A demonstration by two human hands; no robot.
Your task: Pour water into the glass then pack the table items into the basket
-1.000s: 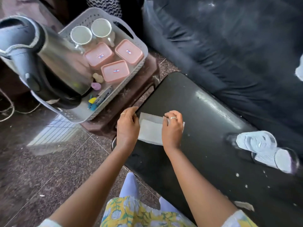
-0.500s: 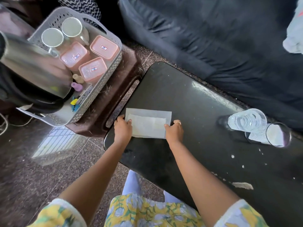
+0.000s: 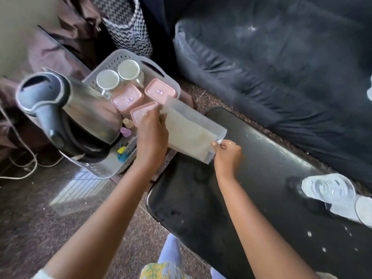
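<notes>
A folded white cloth (image 3: 189, 133) hangs in the air between the black table (image 3: 251, 198) and the grey basket (image 3: 112, 63). My left hand (image 3: 152, 135) grips its left end, over the basket's near side. My right hand (image 3: 227, 156) pinches its right end above the table's left edge. The basket holds a steel kettle (image 3: 66, 109), two metal cups (image 3: 107, 79), three pink-lidded boxes (image 3: 161, 91) and small coloured items (image 3: 124, 133). On the table at the right stand a glass of water (image 3: 328, 188) and another glass (image 3: 362, 210), both blurred.
The basket sits on a brown stool (image 3: 189, 99) left of the table. A dark sofa (image 3: 281, 67) runs behind the table. A zigzag-patterned bag (image 3: 128, 27) stands behind the basket. White cables (image 3: 22, 158) lie on the speckled floor at the left.
Both hands have lifted the cloth off the table and carried it left toward the basket. It lay flat on the table half a second ago.
</notes>
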